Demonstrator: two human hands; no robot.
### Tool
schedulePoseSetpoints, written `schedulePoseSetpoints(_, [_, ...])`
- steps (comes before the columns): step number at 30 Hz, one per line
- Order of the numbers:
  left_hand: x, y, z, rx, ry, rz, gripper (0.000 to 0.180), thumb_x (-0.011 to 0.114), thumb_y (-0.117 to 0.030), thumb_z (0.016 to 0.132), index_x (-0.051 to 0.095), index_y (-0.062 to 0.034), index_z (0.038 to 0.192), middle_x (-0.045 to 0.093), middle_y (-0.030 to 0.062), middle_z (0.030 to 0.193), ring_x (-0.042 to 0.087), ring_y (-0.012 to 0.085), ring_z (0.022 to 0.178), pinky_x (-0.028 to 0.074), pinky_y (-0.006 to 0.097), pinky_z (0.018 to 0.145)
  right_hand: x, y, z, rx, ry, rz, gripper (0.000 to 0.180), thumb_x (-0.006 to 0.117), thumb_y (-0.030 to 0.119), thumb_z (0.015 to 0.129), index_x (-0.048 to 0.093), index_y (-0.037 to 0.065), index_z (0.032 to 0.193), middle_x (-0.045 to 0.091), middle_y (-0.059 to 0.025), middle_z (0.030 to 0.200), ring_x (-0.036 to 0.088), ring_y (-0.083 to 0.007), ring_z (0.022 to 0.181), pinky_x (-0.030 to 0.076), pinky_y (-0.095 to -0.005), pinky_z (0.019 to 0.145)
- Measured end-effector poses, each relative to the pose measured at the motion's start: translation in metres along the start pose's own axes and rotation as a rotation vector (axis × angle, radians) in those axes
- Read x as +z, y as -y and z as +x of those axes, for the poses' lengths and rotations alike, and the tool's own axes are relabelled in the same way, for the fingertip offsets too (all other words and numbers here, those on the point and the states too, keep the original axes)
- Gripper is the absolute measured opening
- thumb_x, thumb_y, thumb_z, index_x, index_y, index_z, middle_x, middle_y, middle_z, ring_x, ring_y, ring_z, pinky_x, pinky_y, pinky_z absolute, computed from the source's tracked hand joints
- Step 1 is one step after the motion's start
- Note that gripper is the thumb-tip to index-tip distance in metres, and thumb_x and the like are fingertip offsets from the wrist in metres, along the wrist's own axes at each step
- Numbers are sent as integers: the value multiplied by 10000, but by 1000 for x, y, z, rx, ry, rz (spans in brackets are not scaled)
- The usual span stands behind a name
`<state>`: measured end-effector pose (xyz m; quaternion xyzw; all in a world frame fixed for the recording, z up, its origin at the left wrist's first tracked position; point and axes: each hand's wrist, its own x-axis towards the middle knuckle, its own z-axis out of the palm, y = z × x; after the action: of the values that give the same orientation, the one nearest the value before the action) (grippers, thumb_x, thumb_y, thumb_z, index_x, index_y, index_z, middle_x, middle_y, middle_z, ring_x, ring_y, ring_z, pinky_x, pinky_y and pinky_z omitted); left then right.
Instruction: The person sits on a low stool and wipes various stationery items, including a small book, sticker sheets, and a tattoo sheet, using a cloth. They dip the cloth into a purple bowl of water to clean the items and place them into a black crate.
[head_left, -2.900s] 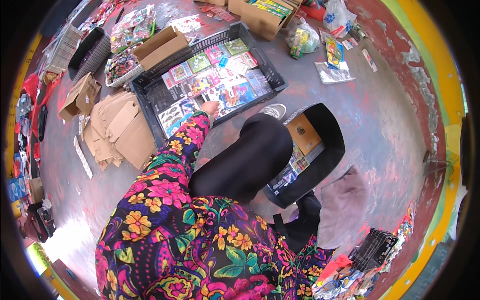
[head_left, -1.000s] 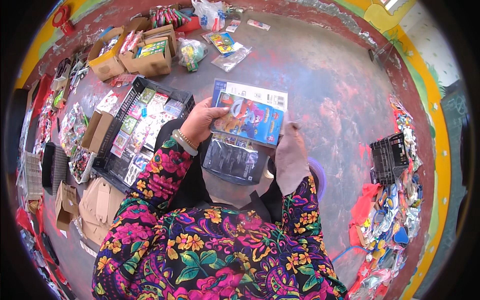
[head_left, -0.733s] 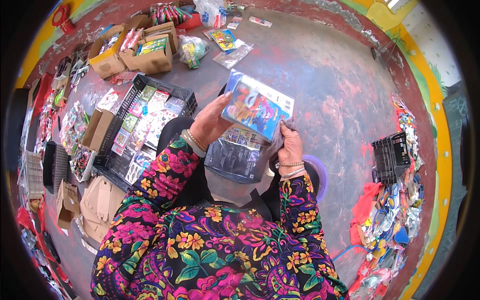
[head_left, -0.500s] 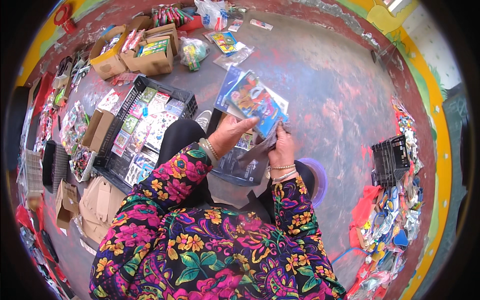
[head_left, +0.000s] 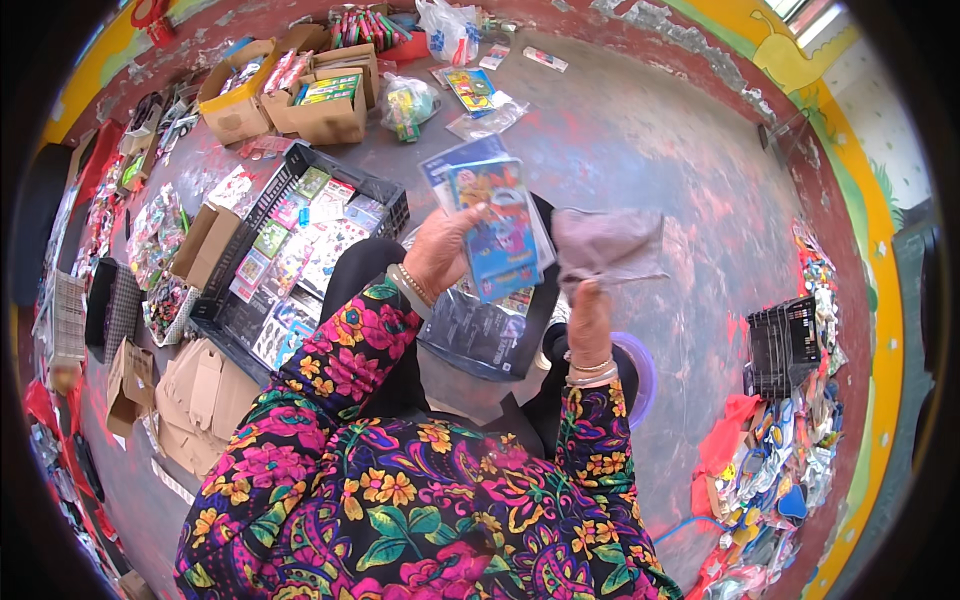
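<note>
A small stack of colourful flat booklets [head_left: 497, 232] is gripped in my left hand [head_left: 442, 250], thumb across the front one. Behind the front booklet, the edges of a blue one and a white one stick out. My right hand [head_left: 590, 325], to the right of the stack, pinches a greyish-mauve cloth [head_left: 610, 243] that hangs spread and slightly blurred above my fingers. Cloth and booklets are apart. Below them, between my knees, stands a dark box [head_left: 475, 340] with printed items in it, partly hidden by the stack and my left hand.
At my left lies a black plastic crate [head_left: 225, 335] holding several printed packets. Cardboard boxes [head_left: 335, 120] of packaged goods stand beyond it. A purple basin rim [head_left: 640, 375] shows by my right knee. Farther right are a small black crate [head_left: 783, 345] and a heap of oddments [head_left: 770, 480].
The cloth has moved from against the booklets out to the right in my right hand. My left hand has kept the booklets, which now stand more upright.
</note>
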<state>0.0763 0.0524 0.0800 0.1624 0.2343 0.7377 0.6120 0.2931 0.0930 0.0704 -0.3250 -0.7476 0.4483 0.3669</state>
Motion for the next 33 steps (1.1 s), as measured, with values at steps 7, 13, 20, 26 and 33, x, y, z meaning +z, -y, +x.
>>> schedulePoseSetpoints(7, [-5,33,-18,-358,269,197,386,575,-122,857,467,-21,1213,556,55,1123,536,168,1019,421,329,906,36,7,11,-303,116,-393,637,377,583,852,521,28,1128,505,-141,1156,416,-341,1087,262,-420,962])
schedulePoseSetpoints(13, [2,29,-22,-436,505,493,350,544,-115,874,474,-9,1201,534,41,1140,478,137,1063,371,280,931,37,7,13,-294,-30,-414,619,372,593,853,543,44,1081,519,-140,1125,408,-332,1081,225,-425,969])
schedulePoseSetpoints(20, [-10,20,-19,-411,626,912,292,513,-114,883,507,-9,1156,549,16,1082,486,109,999,391,259,873,36,0,26,-311,-62,-209,461,571,449,831,588,37,1038,586,-45,903,518,-167,829,406,-290,753])
schedulePoseSetpoints(26, [2,8,-28,-544,518,680,294,540,-106,866,514,4,1137,573,44,1071,521,116,967,409,266,854,19,-27,31,-7,-35,106,497,348,419,938,609,-4,960,642,-134,860,615,-259,764,464,-339,667])
schedulePoseSetpoints(33, [-16,7,-20,-534,475,716,362,527,-57,850,458,4,1200,559,71,1125,521,141,1009,397,284,915,-21,-3,21,201,-360,930,527,329,442,944,503,-13,1144,583,-124,1037,569,-195,943,457,-312,790])
